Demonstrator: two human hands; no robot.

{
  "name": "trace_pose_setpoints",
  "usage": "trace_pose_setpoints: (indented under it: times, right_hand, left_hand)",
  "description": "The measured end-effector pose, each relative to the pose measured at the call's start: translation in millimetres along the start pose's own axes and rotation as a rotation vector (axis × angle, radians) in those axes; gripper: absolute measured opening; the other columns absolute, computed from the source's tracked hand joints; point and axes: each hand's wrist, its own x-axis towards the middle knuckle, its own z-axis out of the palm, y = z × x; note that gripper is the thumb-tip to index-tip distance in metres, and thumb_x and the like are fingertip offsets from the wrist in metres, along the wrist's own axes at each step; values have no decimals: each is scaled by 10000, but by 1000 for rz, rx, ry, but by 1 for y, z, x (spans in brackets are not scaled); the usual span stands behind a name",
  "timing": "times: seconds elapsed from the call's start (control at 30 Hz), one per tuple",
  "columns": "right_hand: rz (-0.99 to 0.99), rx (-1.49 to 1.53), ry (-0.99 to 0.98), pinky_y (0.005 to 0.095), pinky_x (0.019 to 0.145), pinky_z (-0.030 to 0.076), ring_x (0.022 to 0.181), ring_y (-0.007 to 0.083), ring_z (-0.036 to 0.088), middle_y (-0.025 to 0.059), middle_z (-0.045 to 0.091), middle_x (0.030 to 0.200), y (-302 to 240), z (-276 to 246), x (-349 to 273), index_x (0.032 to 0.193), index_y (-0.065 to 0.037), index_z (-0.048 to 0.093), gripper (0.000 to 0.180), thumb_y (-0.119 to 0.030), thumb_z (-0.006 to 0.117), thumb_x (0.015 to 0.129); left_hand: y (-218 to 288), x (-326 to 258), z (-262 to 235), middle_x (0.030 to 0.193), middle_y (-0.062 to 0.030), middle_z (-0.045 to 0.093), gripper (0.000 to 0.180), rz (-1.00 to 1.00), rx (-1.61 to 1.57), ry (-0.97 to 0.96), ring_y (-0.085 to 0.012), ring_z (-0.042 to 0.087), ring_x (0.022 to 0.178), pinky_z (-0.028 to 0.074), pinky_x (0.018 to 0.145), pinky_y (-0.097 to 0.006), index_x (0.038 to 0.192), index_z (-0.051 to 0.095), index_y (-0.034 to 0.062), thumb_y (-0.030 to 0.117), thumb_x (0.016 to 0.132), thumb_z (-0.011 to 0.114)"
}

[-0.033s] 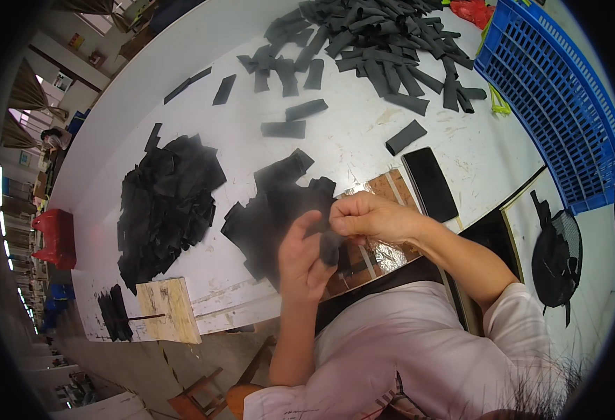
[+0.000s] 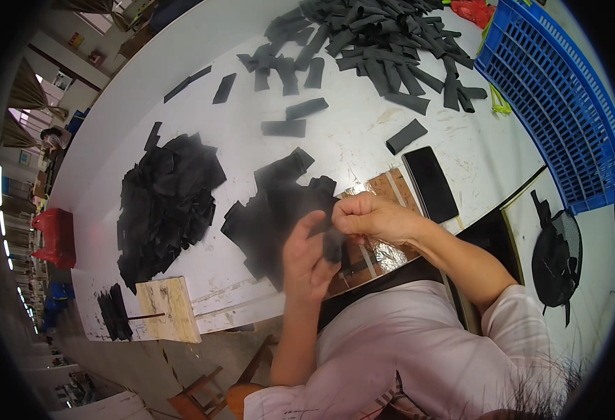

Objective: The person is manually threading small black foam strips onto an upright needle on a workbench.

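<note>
Close in front of my body, my left hand (image 2: pixel 306 260) and my right hand (image 2: pixel 370 218) meet at a small black fabric piece (image 2: pixel 333 246). The fingers of my left hand curl against it, with one finger raised. My right hand pinches its upper end; the fingertips partly hide it. Just beyond my hands lies a loose heap of flat black fabric pieces (image 2: pixel 269 220). A larger heap of such pieces (image 2: pixel 167 199) sits farther left. Rolled dark grey fabric tubes (image 2: pixel 384 59) are piled at the far side of the table.
Beneath my hands is a brown board (image 2: pixel 384 252) with shiny tape. Beside it rests a black phone (image 2: pixel 430 183). A blue plastic basket (image 2: pixel 552 98) stands at the right, near a black mesh bag (image 2: pixel 558 259). A wooden block (image 2: pixel 169 310) with a rod sits at the left front edge.
Both hands have shifted very slightly to the right, and the black piece between them has tilted a little. The heaps have not moved.
</note>
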Motion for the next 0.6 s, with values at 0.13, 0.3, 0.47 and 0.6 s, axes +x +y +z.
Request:
trace_pose_setpoints:
  times: [0.13,0.3,0.47,0.6]
  right_hand:
    - [-11,22,57,183,473,313,526,45,391,-30,455,599,5,-7,1,688,-36,515,207,-200,545,810]
    - [-88,-179,-11,186,479,325,519,54,393,-31,452,596,-32,15,10,691,-44,519,215,-221,542,812]
    - [74,-39,-36,197,480,338,532,51,400,-29,453,599,15,-14,4,711,-45,524,214,-228,535,821]
    - [-39,9,66,203,493,348,552,57,409,-24,452,602,25,-13,1,728,-42,530,240,-264,537,822]
  left_hand:
    - [3,6,15,750,-98,551,365,-21,-84,44,-32,295,320,251,309,-162,1148,366,10,53,800,466]
    - [3,5,17,700,-90,528,401,-30,-716,-204,-34,278,312,237,317,-163,1199,359,15,40,799,357]
    - [-8,-3,-5,720,-85,543,354,-58,-248,98,-41,337,350,292,352,-189,1159,392,6,56,809,399]
    - [-3,-1,13,942,-105,565,399,246,655,266,-100,512,633,405,521,-189,1142,412,-23,138,805,552]
